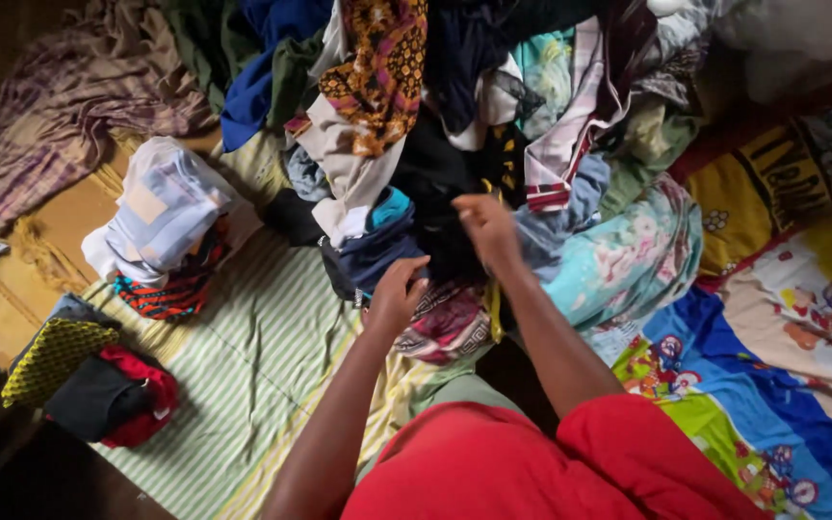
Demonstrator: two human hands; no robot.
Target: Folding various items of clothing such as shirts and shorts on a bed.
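Observation:
A big heap of mixed clothes (493, 106) covers the far half of the view. Both my hands reach into its near edge. My left hand (395, 297) curls over a dark navy garment (377, 246) at the foot of the heap. My right hand (488, 229) pinches a black piece of cloth (440, 183) a little higher and further in. Under my hands lies a pink and maroon patterned cloth (445, 327). A pale turquoise floral garment (628, 255) bulges to the right of my right forearm.
A folded stack with a white plastic-wrapped bundle on top (166, 212) stands at the left on a green striped sheet (252, 376). A smaller pile of yellow-dotted, black and red items (89, 376) lies nearer left. A bright cartoon-print sheet (772, 385) spreads to the right. A checked cloth (50, 116) is crumpled far left.

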